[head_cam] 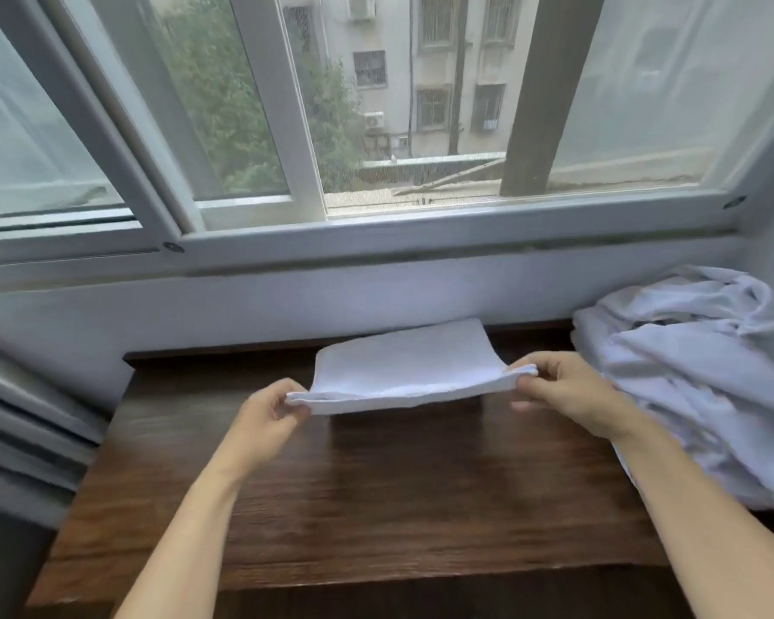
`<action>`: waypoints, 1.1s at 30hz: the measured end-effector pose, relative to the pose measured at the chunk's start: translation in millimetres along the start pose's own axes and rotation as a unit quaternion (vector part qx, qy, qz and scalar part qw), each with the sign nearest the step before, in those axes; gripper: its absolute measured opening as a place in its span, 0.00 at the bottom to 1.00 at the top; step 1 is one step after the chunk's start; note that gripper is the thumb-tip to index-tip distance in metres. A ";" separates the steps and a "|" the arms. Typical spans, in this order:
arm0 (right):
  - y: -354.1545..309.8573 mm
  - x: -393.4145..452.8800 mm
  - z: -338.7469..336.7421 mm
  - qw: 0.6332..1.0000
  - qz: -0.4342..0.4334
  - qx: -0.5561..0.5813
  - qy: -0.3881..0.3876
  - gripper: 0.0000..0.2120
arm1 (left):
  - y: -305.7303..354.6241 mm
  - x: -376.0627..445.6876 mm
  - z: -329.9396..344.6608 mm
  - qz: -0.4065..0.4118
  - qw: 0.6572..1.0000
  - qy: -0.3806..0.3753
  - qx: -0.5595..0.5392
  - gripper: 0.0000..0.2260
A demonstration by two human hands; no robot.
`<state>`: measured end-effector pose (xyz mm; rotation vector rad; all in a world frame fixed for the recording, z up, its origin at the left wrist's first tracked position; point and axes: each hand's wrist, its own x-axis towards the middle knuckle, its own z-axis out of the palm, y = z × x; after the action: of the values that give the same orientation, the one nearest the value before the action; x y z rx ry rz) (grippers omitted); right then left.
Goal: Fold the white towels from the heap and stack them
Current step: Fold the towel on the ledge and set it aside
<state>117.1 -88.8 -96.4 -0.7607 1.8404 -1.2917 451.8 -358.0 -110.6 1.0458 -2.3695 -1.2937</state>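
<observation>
A folded white towel [403, 366] hangs just above the dark wooden table [354, 498], held level by its two near corners. My left hand [269, 415] pinches the near left corner. My right hand [564, 393] pinches the near right corner. The towel's far edge reaches toward the wall under the window. A heap of crumpled white towels [698, 382] lies on the right side of the table, just past my right wrist.
A white wall [287, 310] and a window sill [376, 243] rise directly behind the table. A radiator-like grey unit [23, 435] stands at the left edge. The table's front edge [331, 583] runs below my forearms.
</observation>
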 end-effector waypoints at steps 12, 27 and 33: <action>90.6 -22.4 22.4 0.980 0.123 -0.147 -0.053 0.13 | -63.5 -32.7 61.8 -0.155 0.981 -0.104 -0.060 0.07; 104.3 116.4 58.5 0.973 0.103 -0.116 0.170 0.16 | -71.5 108.8 108.6 -0.157 0.980 0.118 -0.037 0.06; 128.8 143.5 62.7 0.960 0.110 -0.178 0.187 0.17 | -89.0 125.9 127.4 -0.166 0.971 0.158 0.063 0.06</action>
<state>85.5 -195.4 -266.0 -0.4913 2.4311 -1.0220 338.3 -395.6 -270.9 1.6110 -2.1168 -0.9862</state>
